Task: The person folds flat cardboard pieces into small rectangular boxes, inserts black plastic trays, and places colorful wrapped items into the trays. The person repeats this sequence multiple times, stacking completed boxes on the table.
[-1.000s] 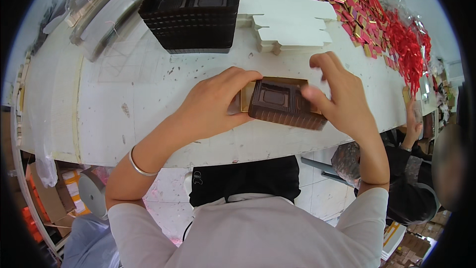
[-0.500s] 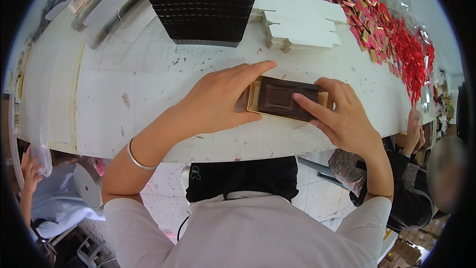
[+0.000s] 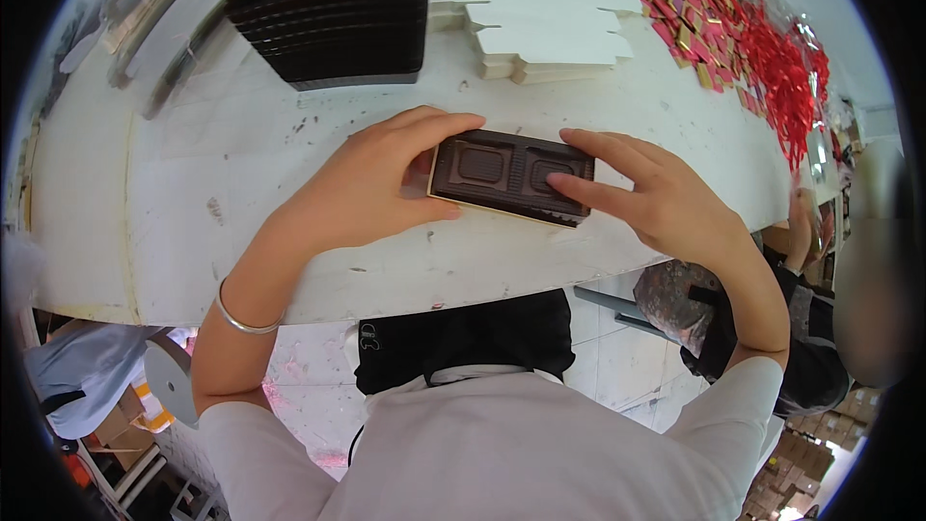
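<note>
A dark brown plastic tray (image 3: 514,170) with two shallow square wells sits in a narrow gold box (image 3: 431,183), whose rim shows at the left end and along the near edge. My left hand (image 3: 371,178) grips the left end, thumb on the near side and fingers on the far side. On the right, my right hand (image 3: 656,188) holds the other end, one finger resting in the right well and another at the far edge. The right thumb is mostly hidden.
Nested dark trays (image 3: 338,34) stand at the back left, beside stacked white cardboard blanks (image 3: 550,29). Small red and gold pieces (image 3: 690,14) and red ribbons (image 3: 781,87) lie at the back right. Clear plastic sheets (image 3: 178,24) lie far left. Another person's hand (image 3: 803,227) is at the right.
The tray has slid left and now spans the box, covering the gold interior that showed at its left end. My right index finger has shifted along its surface.
</note>
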A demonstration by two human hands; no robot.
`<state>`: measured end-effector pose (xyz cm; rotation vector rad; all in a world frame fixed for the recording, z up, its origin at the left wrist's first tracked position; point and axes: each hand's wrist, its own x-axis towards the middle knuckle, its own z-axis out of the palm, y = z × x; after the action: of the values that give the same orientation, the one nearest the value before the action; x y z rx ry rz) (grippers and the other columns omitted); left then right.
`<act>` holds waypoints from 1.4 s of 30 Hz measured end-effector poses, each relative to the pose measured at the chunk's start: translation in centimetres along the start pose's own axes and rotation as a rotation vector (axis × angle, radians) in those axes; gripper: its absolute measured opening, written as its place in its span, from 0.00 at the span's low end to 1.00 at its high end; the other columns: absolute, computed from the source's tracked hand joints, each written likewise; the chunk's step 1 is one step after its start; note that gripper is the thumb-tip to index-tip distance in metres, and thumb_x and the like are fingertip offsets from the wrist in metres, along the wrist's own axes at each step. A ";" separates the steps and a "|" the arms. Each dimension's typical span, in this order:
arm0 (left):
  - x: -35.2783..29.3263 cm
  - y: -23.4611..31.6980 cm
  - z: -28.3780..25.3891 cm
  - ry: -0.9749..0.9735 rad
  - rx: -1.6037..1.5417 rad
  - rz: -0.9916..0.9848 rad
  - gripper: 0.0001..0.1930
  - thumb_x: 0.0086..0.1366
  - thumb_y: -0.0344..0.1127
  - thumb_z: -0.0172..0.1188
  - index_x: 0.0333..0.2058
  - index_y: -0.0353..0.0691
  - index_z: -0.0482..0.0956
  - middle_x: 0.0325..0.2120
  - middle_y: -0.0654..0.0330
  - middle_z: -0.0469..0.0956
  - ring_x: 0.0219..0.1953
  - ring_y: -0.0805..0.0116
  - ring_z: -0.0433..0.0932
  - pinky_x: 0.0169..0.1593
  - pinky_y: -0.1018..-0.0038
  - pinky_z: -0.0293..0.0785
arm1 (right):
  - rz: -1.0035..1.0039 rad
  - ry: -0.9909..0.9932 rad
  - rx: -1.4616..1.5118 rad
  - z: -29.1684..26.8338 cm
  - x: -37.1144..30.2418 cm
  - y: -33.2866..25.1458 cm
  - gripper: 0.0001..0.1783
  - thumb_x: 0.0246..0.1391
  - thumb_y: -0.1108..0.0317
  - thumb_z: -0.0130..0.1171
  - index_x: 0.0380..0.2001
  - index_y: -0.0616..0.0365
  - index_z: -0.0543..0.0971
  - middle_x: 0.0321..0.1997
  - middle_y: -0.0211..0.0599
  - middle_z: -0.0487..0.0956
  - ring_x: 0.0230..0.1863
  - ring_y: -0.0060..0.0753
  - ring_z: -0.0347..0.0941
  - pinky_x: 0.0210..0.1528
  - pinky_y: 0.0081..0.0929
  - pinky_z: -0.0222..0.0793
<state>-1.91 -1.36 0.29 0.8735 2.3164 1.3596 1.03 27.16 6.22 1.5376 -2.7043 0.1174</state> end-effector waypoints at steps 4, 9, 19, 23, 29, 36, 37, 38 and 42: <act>0.3 0.2 -0.3 -0.047 0.014 -0.017 0.38 0.41 0.26 0.72 0.56 0.42 0.71 0.48 0.60 0.74 0.37 0.68 0.72 0.37 0.75 0.71 | -0.248 0.133 -0.327 1.5 0.2 0.1 0.23 0.40 0.70 0.60 0.45 0.59 0.78 0.46 0.50 0.75 0.36 0.34 0.75 0.43 0.25 0.74; 0.2 -0.1 -0.8 -0.044 0.012 -0.001 0.38 0.42 0.29 0.73 0.56 0.41 0.71 0.49 0.58 0.73 0.41 0.65 0.72 0.40 0.74 0.71 | -0.197 0.007 -0.262 2.5 -0.1 0.0 0.29 0.50 0.57 0.56 0.51 0.67 0.73 0.55 0.57 0.71 0.52 0.48 0.71 0.55 0.37 0.69; -0.2 1.1 -0.2 -0.041 0.099 -0.004 0.39 0.44 0.35 0.73 0.57 0.40 0.69 0.43 0.58 0.72 0.37 0.65 0.70 0.39 0.74 0.69 | 0.106 0.014 -0.083 4.9 -1.4 -3.2 0.51 0.53 0.30 0.38 0.61 0.70 0.61 0.68 0.54 0.59 0.69 0.52 0.54 0.69 0.51 0.45; 0.1 1.2 0.5 0.018 0.136 0.054 0.37 0.44 0.33 0.73 0.56 0.40 0.70 0.41 0.58 0.72 0.37 0.64 0.73 0.38 0.74 0.71 | 0.097 0.109 0.075 5.8 -1.8 -2.9 0.49 0.55 0.32 0.41 0.62 0.67 0.61 0.68 0.54 0.60 0.69 0.49 0.55 0.69 0.51 0.44; -0.3 0.9 1.5 0.053 0.313 0.094 0.37 0.45 0.39 0.73 0.56 0.38 0.69 0.47 0.54 0.72 0.42 0.57 0.75 0.43 0.70 0.74 | 0.547 0.835 0.165 4.4 -1.6 9.6 0.13 0.52 0.75 0.58 0.42 0.62 0.78 0.45 0.44 0.79 0.46 0.46 0.75 0.49 0.33 0.70; 0.0 1.0 1.5 0.007 0.327 0.102 0.39 0.49 0.49 0.71 0.57 0.39 0.67 0.47 0.52 0.71 0.45 0.54 0.74 0.46 0.66 0.73 | 0.846 0.566 0.597 6.8 1.3 27.1 0.15 0.51 0.66 0.65 0.38 0.66 0.80 0.35 0.41 0.80 0.37 0.29 0.76 0.39 0.26 0.71; 0.0 1.0 1.5 0.011 0.337 0.107 0.39 0.50 0.49 0.71 0.57 0.39 0.67 0.47 0.53 0.71 0.44 0.55 0.74 0.46 0.67 0.73 | 0.879 0.507 0.612 6.6 2.0 27.6 0.15 0.50 0.66 0.65 0.37 0.66 0.80 0.33 0.39 0.80 0.35 0.28 0.76 0.38 0.25 0.71; 0.0 1.0 1.5 0.013 0.347 0.114 0.39 0.50 0.49 0.71 0.57 0.38 0.67 0.47 0.53 0.71 0.44 0.55 0.74 0.46 0.67 0.73 | 0.915 0.449 0.625 6.3 2.4 28.2 0.14 0.49 0.66 0.65 0.37 0.65 0.80 0.32 0.38 0.80 0.34 0.27 0.75 0.37 0.25 0.70; -0.3 0.6 1.5 0.047 0.367 0.144 0.38 0.50 0.48 0.70 0.57 0.38 0.67 0.46 0.53 0.71 0.43 0.56 0.75 0.46 0.67 0.73 | 0.977 0.409 0.745 5.0 4.2 27.4 0.14 0.49 0.64 0.67 0.34 0.63 0.81 0.30 0.33 0.80 0.33 0.23 0.73 0.37 0.23 0.67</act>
<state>-0.64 -0.35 0.09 1.1441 2.6322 1.0285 -24.61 37.12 0.08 -0.0118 -2.8541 1.3671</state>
